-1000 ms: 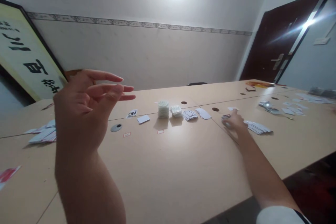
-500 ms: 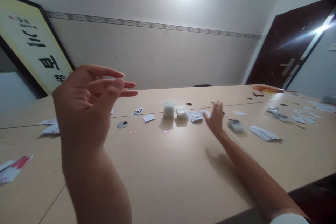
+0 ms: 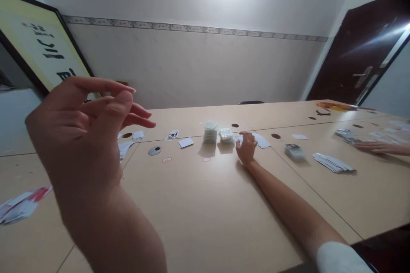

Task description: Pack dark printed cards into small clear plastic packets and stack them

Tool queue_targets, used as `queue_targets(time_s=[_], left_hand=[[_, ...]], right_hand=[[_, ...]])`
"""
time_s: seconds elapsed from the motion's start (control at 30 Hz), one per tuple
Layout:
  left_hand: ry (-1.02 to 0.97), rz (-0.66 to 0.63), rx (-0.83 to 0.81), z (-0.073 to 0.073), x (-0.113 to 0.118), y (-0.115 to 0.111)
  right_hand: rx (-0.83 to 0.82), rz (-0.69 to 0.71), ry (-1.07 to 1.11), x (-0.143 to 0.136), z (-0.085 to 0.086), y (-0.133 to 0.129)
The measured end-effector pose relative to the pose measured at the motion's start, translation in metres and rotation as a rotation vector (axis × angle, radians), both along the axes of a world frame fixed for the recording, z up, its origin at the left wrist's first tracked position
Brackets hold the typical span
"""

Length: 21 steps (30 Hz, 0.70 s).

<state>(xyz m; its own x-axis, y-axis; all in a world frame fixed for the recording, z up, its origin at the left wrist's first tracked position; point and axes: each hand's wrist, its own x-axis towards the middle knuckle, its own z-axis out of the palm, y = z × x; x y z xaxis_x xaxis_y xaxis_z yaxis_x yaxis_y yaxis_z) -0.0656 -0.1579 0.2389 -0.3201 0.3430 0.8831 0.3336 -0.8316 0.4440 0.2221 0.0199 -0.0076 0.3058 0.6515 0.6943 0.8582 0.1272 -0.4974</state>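
Note:
My left hand (image 3: 126, 94) is raised at the left, above the table (image 3: 198, 204). Its thumb tip comes close to the index finger, the other fingers stretch loosely apart, and nothing shows between them. Farther off, my right hand (image 3: 246, 147) is down on the table, its fingers bent over a pile of white cards (image 3: 238, 138). More white cards (image 3: 262, 140) lie just right of it, fanned flat. Left of that hand stand a short stack of clear cases (image 3: 226, 135) and a taller stack (image 3: 210, 132).
Another person's hand (image 3: 376, 147) reaches in at the right, near clear packs. A clear box (image 3: 294, 152) and a row of white strips (image 3: 333, 163) lie at mid right. Red and white papers (image 3: 24, 207) lie at the far left; a round grommet cover (image 3: 154, 150) sits left of centre.
My right hand has come left and down onto the cards, and its fingers have bent. My left hand has shifted left in view. Another person's hand has appeared at the right.

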Motion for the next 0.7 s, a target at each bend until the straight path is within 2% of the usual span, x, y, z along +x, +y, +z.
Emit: queue_targets(time_s=[0.07,0.13,0.2,0.27,0.37,0.47,0.53,0.6,0.7], left_hand=[[-0.002,0.002,-0.006,-0.001,-0.001,0.008],[0.041,-0.012,-0.101,-0.005,-0.001,0.026],[0.088,0.011,-0.251,-0.014,-0.001,0.055],[0.223,0.141,-0.417,-0.033,0.0,0.092],[0.559,0.269,-0.824,-0.077,0.004,0.149],[0.629,0.278,-0.94,-0.132,0.008,0.188],[0.648,0.281,-0.976,-0.167,0.01,0.201],[0.657,0.282,-0.985,-0.196,0.009,0.208],[0.651,0.282,-1.003,-0.225,0.004,0.215]], right_hand=[[-0.017,-0.083,0.058,0.016,-0.001,0.003],[-0.033,-0.138,0.108,0.02,-0.003,0.006],[-0.04,-0.151,0.134,0.016,-0.006,0.008],[-0.036,-0.129,0.135,0.01,-0.008,0.009],[-0.017,-0.082,0.118,0.006,-0.009,0.01],[-0.001,-0.048,0.104,0.006,-0.009,0.011],[0.002,-0.029,0.099,0.006,-0.009,0.012],[0.0,-0.012,0.096,0.006,-0.009,0.013],[-0.006,0.013,0.093,0.003,-0.01,0.013]])
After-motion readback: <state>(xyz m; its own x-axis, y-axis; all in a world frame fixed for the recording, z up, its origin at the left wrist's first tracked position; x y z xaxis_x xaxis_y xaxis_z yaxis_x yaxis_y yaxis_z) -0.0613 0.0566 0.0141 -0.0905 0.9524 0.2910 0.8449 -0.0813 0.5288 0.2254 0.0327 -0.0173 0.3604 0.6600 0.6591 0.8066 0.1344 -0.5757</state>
